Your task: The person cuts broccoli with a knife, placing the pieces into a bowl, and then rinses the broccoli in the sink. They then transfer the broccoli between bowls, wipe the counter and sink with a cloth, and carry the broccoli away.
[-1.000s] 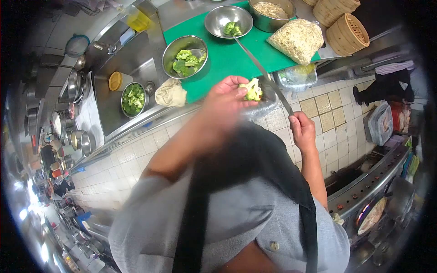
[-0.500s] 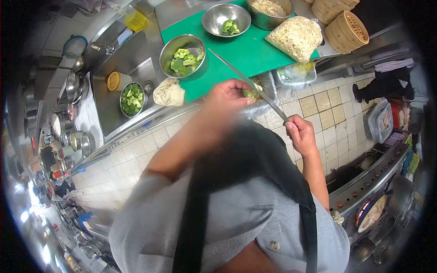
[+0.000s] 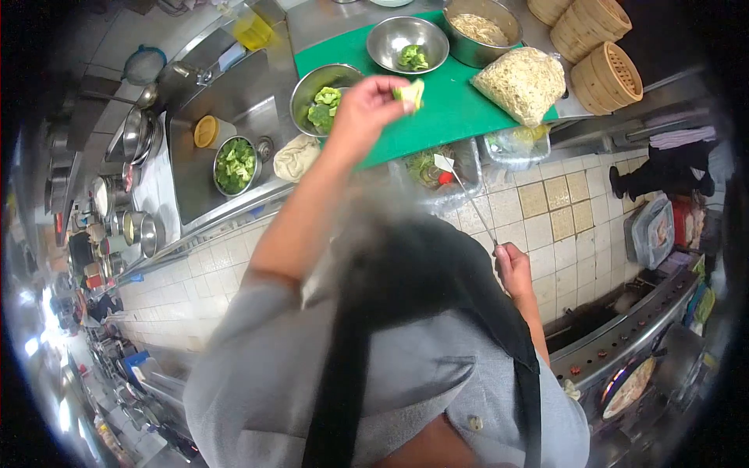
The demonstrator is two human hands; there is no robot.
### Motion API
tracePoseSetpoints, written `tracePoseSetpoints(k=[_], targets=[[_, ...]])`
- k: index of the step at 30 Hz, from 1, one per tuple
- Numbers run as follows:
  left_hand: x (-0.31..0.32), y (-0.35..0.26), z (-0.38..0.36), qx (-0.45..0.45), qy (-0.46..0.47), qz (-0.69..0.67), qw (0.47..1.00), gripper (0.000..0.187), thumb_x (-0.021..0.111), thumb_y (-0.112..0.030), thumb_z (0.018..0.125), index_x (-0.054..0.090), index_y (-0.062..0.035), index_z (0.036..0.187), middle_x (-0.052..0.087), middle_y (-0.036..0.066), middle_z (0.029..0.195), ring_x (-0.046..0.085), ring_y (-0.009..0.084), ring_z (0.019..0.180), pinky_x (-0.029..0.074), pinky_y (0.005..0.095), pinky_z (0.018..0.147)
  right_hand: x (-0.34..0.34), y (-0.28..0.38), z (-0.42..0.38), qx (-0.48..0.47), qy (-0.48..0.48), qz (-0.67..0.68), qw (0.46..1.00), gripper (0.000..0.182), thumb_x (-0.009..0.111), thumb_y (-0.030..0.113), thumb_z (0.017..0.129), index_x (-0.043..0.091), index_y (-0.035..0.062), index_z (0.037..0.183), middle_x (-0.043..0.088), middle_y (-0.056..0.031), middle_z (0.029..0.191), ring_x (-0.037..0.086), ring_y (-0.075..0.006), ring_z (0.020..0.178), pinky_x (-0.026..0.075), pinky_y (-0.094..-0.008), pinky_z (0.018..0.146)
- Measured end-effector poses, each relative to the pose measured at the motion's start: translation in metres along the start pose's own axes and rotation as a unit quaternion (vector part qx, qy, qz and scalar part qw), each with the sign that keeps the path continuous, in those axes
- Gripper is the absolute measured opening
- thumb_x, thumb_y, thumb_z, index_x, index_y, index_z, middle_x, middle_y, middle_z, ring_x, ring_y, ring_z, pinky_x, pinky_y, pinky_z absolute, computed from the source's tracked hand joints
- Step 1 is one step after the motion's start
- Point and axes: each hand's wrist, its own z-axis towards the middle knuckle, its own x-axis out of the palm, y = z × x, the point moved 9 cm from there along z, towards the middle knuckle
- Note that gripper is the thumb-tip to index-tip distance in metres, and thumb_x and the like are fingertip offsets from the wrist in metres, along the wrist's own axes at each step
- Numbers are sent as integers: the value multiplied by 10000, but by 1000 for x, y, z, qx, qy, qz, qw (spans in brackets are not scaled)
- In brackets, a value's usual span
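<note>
My left hand [image 3: 365, 115] is raised over the green cutting board [image 3: 445, 101], pinching a small piece of broccoli [image 3: 410, 93] between thumb and fingers. Low on the right, my right hand [image 3: 512, 269] grips the handle of a long knife [image 3: 473, 203], its thin blade slanting up and left. A pale patch shows near the tip, over a clear tub [image 3: 470, 168] with green trimmings and something red. Beside my left hand, a steel bowl [image 3: 298, 97] holds broccoli, partly hidden by the hand. Beyond it, another steel bowl [image 3: 380, 48] has a few florets in it.
A bag of pale shreds [image 3: 520, 84] and a pot of shredded food [image 3: 479, 30] stand right, near bamboo steamers [image 3: 607, 78]. Left is a sink [image 3: 257, 109] with another broccoli bowl [image 3: 236, 165]; a cloth [image 3: 295, 158] lies at the edge. Another person's dark-clothed legs [image 3: 663, 171] show far right.
My left hand has moved up and away from the knife with the broccoli piece, now above the board. My right hand has lowered slightly with the knife, uncovering the tub of trimmings.
</note>
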Motion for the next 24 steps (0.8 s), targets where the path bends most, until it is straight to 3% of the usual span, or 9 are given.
tracePoseSetpoints(k=[5,10,12,13,15,16,19,22,24], targets=[[-47,-49,55,102,-114,185,971,429,763,-127,793,615,-9,1178,674,76,1003,634,143,915,494,267,840,1,5,5,0,10,4,1000,337,572,303,961,592,14,788,500,-7,568,442,-86,520,375,-270,487],[-120,-57,52,92,-148,272,946,337,727,-160,824,667,-27,1128,699,83,1013,646,151,916,496,267,835,-7,-7,-2,9,-6,42,999,355,576,334,957,582,33,769,491,14,561,424,-63,488,344,-248,444],[-135,-23,55,30,-72,486,871,310,705,-166,816,688,-95,1118,704,98,1031,664,212,948,512,322,843,-7,-12,-3,24,-4,49,999,351,572,329,960,584,31,773,487,17,557,415,-63,479,340,-250,438],[-140,-9,53,30,-74,486,870,310,705,-166,816,688,-95,1118,704,98,1031,664,212,948,512,322,843,-6,-10,-2,22,-2,48,999,351,572,329,960,584,31,773,487,17,557,415,-63,479,340,-250,438],[-137,25,53,-49,-22,604,795,338,690,-180,798,684,-178,1136,686,113,1070,648,280,1013,515,391,867,-4,-5,-1,25,-8,39,999,356,572,333,962,585,30,776,486,17,554,414,-63,478,336,-248,439],[-131,29,51,-49,-23,603,796,338,690,-180,798,684,-178,1136,686,113,1070,648,280,1013,515,391,867,-3,-3,0,25,-8,37,999,356,572,333,962,585,30,776,486,17,554,414,-63,478,336,-248,439],[-112,49,47,-28,36,740,671,379,701,-215,775,661,-186,1151,648,148,1119,620,319,1050,507,435,888,2,9,6,4,3,27,1000,359,574,336,964,586,30,778,487,15,554,414,-65,477,335,-249,440],[-127,60,62,-81,4,702,707,335,694,-195,766,668,-163,1098,652,146,1114,624,327,1033,502,444,894,3,15,9,-3,8,1,1000,361,577,339,964,586,28,781,487,14,554,413,-66,477,333,-249,442],[-132,51,58,-60,-19,674,736,321,680,-155,766,661,-128,1086,655,153,1098,639,295,1010,518,427,858,1,15,8,-8,5,2,1000,354,575,334,965,591,31,784,489,16,555,415,-64,477,336,-248,441]])
